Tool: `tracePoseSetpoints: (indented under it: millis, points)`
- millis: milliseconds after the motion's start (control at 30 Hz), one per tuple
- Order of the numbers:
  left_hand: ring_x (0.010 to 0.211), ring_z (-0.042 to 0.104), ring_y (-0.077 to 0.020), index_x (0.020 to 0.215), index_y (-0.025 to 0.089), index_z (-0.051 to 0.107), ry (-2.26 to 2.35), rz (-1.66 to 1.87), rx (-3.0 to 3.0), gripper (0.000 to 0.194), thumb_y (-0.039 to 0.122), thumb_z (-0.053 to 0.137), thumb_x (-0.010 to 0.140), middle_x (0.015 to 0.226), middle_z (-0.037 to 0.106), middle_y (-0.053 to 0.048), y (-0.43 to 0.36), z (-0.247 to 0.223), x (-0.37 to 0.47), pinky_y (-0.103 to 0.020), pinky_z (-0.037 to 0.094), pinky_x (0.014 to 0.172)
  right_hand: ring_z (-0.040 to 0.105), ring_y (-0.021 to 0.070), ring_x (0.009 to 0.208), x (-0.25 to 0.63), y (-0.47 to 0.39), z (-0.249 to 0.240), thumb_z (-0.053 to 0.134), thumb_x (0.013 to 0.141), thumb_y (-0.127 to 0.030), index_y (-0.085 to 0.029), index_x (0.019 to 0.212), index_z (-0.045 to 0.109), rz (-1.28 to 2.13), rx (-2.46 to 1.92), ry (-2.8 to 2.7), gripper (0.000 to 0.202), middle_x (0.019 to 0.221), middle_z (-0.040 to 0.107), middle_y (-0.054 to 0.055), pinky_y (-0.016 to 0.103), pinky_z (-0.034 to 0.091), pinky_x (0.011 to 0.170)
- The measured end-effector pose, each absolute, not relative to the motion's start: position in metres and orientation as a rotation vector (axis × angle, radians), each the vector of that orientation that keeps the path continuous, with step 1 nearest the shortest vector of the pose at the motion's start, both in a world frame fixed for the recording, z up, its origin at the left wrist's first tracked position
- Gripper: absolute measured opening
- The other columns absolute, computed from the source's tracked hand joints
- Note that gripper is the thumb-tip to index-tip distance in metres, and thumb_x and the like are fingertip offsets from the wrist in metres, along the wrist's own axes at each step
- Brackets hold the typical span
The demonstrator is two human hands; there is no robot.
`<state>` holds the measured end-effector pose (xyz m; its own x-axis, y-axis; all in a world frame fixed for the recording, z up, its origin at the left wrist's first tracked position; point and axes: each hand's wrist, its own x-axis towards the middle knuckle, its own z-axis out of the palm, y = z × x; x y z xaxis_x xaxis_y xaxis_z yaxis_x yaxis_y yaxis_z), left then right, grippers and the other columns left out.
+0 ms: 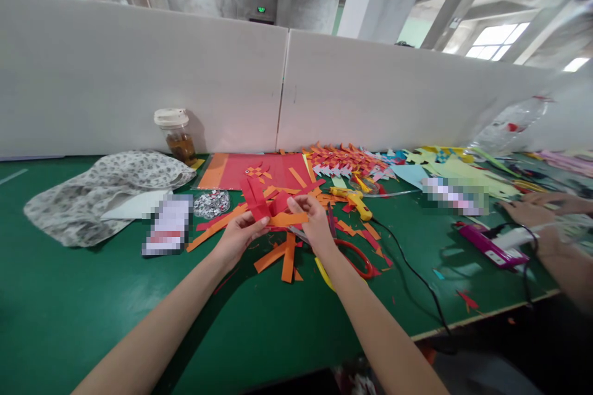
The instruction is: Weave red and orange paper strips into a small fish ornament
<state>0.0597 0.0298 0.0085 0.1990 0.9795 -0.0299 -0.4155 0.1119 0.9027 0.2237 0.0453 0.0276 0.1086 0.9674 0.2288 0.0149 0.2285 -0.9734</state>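
Above the green table, my left hand (241, 233) is closed on the left end of red paper strips (254, 199), which stand up and partly fold over each other. My right hand (311, 217) pinches the same strips from the right. An orange paper strip (288, 220) crosses the red ones between my fingers; exactly how they interlock is hard to make out. Below lie loose orange strips (288, 257). Scissors with an orange and yellow handle (359, 259) rest partly under my right wrist. Behind my hands, a small woven paper fish (257, 171) lies on red sheets (234, 166).
A yellow glue gun (353, 199) with a black cord lies to the right, near a pile of woven red-orange fish (343, 159). A bag of googly eyes (211, 203), patterned cloth (111, 191) and lidded cup (176, 136) are left. Another person's hand (528, 213) is far right, by a purple power strip (491, 247).
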Motion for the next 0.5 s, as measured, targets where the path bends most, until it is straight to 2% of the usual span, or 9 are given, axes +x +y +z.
tracePoseSetpoints:
  millis: [200,367,500]
  points:
    - [0.077,0.066,-0.0149,0.082,0.015,0.071,0.795,1.191,0.894,0.025,0.026,0.078,0.061,0.086,0.073,-0.005,0.027,0.0121,0.063,-0.027,0.051,0.079,0.048,0.0098,0.049,0.2199,0.0458,0.0205,0.074,0.057,-0.047,-0.019,0.059,0.049,1.142,-1.124,-1.376,0.037,0.054,0.052,-0.005,0.022,0.036,0.046]
    - [0.08,0.065,-0.0144,0.083,0.016,0.07,0.805,1.253,0.815,0.027,0.026,0.079,0.06,0.087,0.072,-0.003,0.0289,0.0112,0.0632,-0.026,0.051,0.08,0.05,0.0089,0.047,0.2228,0.0493,0.0216,0.075,0.056,-0.045,-0.02,0.07,0.051,1.15,-1.132,-1.068,0.037,0.06,0.055,-0.006,0.022,0.039,0.044]
    - [0.081,0.065,-0.0137,0.081,0.015,0.069,0.813,1.346,0.754,0.025,0.027,0.078,0.061,0.086,0.071,-0.002,0.0332,0.0075,0.0599,-0.026,0.052,0.079,0.059,0.013,0.053,0.2293,0.0523,0.0244,0.072,0.059,-0.047,-0.021,0.077,0.047,1.063,-1.158,-0.899,0.04,0.062,0.057,-0.005,0.021,0.039,0.04]
